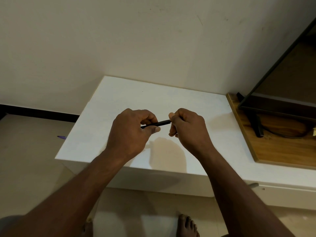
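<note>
Head view. A pale wall fills the upper field and meets a tiled floor at a dark skirting strip on the left. A white bench stands against the wall, its far edge touching it and its near-left corner projecting over the floor. A wooden board lies along the right edge of the bench and carries a dark-framed screen on a black stand foot, with a dark cable curving across the board.

Both forearms enter from the near side and converge above the middle of the bench. The left hand has its fingers curled, pinching the thinner end of a black rod between thumb and fingers. The right hand is likewise curled, gripping the thicker end. The rod spans the gap between the two hands, nearly level and raised off the bench, with the hands' shadow on the surface toward the near edge.

A bare foot rests on the floor before the near edge. A small purple object lies on the floor just beyond the left edge.
</note>
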`<state>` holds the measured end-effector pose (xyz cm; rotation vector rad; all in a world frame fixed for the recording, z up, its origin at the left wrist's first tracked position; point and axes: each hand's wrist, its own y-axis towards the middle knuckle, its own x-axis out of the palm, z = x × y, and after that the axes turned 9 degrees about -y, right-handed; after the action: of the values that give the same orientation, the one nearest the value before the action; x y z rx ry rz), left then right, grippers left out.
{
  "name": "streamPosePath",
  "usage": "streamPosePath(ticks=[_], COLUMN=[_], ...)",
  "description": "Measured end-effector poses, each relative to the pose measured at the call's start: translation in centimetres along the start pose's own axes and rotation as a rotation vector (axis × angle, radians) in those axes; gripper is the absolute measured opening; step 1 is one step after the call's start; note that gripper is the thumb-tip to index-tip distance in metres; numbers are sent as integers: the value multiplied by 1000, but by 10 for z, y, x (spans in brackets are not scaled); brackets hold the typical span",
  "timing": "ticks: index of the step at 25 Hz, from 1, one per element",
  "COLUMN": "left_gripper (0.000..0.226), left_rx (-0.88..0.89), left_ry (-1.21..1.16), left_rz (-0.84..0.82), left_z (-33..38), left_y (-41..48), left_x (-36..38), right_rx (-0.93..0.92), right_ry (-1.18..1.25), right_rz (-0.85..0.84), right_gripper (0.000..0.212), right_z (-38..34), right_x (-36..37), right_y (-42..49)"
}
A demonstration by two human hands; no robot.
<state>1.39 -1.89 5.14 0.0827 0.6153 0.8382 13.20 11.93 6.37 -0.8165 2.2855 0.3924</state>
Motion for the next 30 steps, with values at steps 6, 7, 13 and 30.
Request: streamPosePath(ticks=[6, 7, 13, 30], left_gripper=[11, 11, 11, 10], left_rx=[-10, -20, -51, -66], left_ry=[-18, -30, -59, -85], left_rz=[-5, 3, 28, 1], left_z=[-1, -1, -2, -2], left_y=[2, 2, 4, -1], left_x=[-1, -1, -3, 6], right_rx=[-12, -2, -22, 19], right_ry=[-32, 24, 183, 76], right_rz=[-7, -9, -27, 47], right_gripper=[56, 54, 21, 50], right_z=[-1, -1, 1, 13], right_x=[0, -3, -8, -28], right_y=[0, 0, 2, 14])
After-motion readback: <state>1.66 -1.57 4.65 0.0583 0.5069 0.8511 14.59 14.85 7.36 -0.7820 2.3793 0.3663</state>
